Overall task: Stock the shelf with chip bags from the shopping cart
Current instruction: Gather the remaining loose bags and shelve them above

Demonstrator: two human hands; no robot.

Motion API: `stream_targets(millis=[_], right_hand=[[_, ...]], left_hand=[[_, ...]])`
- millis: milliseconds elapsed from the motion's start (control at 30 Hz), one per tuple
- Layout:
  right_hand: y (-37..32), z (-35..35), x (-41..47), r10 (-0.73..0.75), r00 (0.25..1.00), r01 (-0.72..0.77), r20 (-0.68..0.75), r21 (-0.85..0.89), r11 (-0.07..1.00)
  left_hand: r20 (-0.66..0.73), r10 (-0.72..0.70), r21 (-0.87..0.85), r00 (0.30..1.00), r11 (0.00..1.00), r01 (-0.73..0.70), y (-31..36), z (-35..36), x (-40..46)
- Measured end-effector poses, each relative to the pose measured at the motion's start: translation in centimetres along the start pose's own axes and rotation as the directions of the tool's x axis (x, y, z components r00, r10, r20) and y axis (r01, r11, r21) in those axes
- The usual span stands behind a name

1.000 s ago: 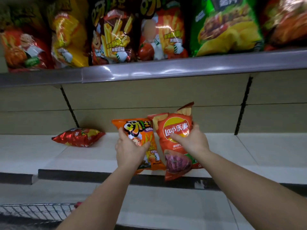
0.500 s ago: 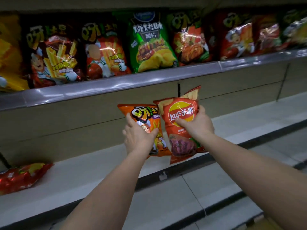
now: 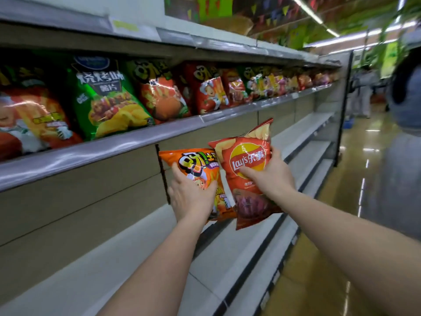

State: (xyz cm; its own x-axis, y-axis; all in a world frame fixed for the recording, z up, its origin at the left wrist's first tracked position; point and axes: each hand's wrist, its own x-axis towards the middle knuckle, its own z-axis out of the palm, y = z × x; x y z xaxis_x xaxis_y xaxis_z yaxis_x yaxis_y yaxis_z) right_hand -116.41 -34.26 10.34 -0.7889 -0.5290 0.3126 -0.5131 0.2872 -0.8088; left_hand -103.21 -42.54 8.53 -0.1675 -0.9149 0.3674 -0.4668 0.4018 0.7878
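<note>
My left hand (image 3: 190, 197) grips an orange chip bag (image 3: 193, 161) with yellow lettering, thumb across its front. Beside it, my right hand (image 3: 270, 179) grips a red Lay's chip bag (image 3: 247, 156), which overlaps the orange bag's right edge. Both bags are held upright in the air in front of the beige back panel, above the bare white shelf (image 3: 127, 254) and below the filled shelf's silver rail (image 3: 118, 142). The shopping cart is out of view.
The upper shelf holds a row of several chip bags, among them a green bag (image 3: 104, 96) and red ones (image 3: 209, 92). The aisle floor (image 3: 355, 201) runs off to the right. A blurred person (image 3: 407, 99) stands at the far right.
The view has swung right and up along the aisle. Both bags have risen from the bare shelf towards the filled shelf's rail. The red bag lying on the shelf has left the view.
</note>
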Motion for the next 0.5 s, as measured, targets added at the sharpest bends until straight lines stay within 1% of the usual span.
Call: stream_targets(millis=[167, 333, 500], right_hand=[[2.0, -3.2, 1.9, 0.037, 0.992, -0.038, -0.118, -0.007, 0.999], [4.2, -6.2, 5.2, 0.059, 0.976, -0.06, -0.21, 0.001, 0.998], [7.1, -8.6, 10.1, 0.064, 0.963, -0.067, -0.263, -0.002, 0.998]], left_hand=[[0.074, 0.084, -0.048, 0.994, 0.996, -0.081, 3.6, 3.2, 0.3], [0.115, 0.156, -0.079, 0.981, 0.986, -0.148, 7.4, 6.9, 1.3], [0.135, 0.209, -0.085, 0.969, 0.976, -0.199, 10.9, 11.9, 2.7]])
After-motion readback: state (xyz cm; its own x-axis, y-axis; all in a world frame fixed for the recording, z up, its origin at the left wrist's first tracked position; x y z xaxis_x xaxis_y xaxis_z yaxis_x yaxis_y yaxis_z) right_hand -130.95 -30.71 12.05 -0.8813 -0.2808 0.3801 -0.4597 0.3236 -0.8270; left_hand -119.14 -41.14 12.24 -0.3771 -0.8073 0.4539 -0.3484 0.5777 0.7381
